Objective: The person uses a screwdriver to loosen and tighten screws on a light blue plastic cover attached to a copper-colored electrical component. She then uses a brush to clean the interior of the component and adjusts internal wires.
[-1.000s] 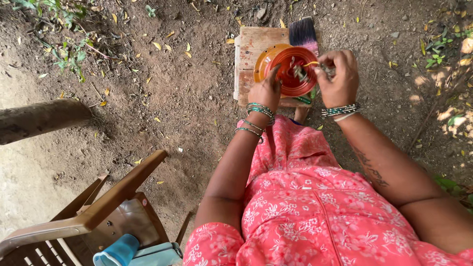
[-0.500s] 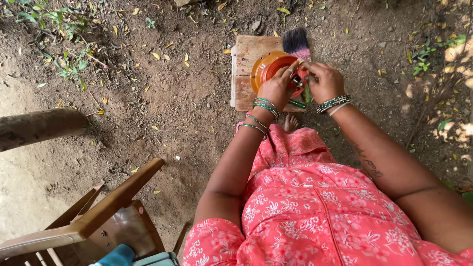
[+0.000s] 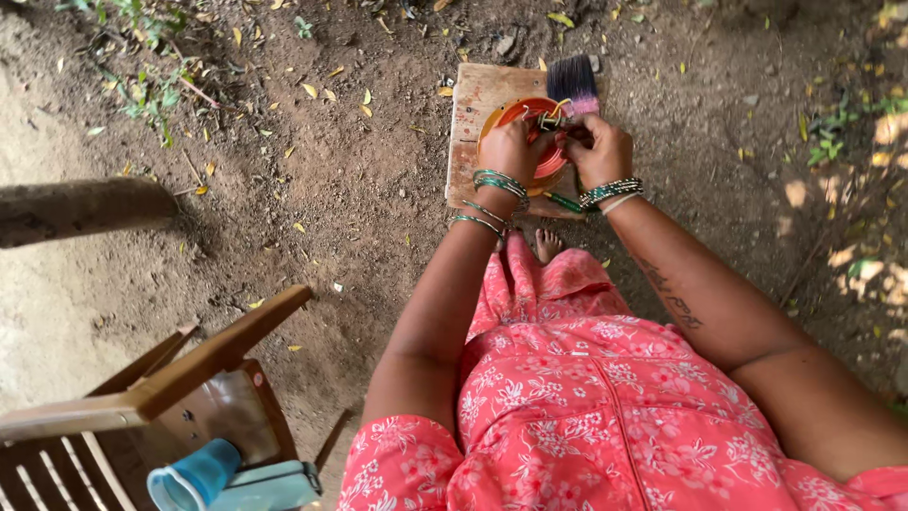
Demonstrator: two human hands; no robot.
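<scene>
Both arms reach forward over a small wooden board (image 3: pixel 470 121) lying on the dirt. An orange round dish (image 3: pixel 535 110) sits on it. My left hand (image 3: pixel 509 151) covers the dish's near left side and grips its rim. My right hand (image 3: pixel 600 149) is closed beside it, fingers pinching a small metal piece (image 3: pixel 549 118) over the dish. Bangles circle both wrists. A dark-bristled brush (image 3: pixel 572 82) lies at the board's far right corner. A green pencil-like stick (image 3: pixel 565 202) lies under my right wrist.
A wooden chair (image 3: pixel 142 397) stands at lower left with a blue cup (image 3: pixel 194 476) on a pale box. A log (image 3: pixel 85 208) lies at left. My toes (image 3: pixel 548 242) and pink floral dress (image 3: pixel 605 397) fill the foreground. Dry leaves and weeds scatter the ground.
My hands have drawn closer together over the dish, now covering most of it. The view has shifted slightly so the board sits more central.
</scene>
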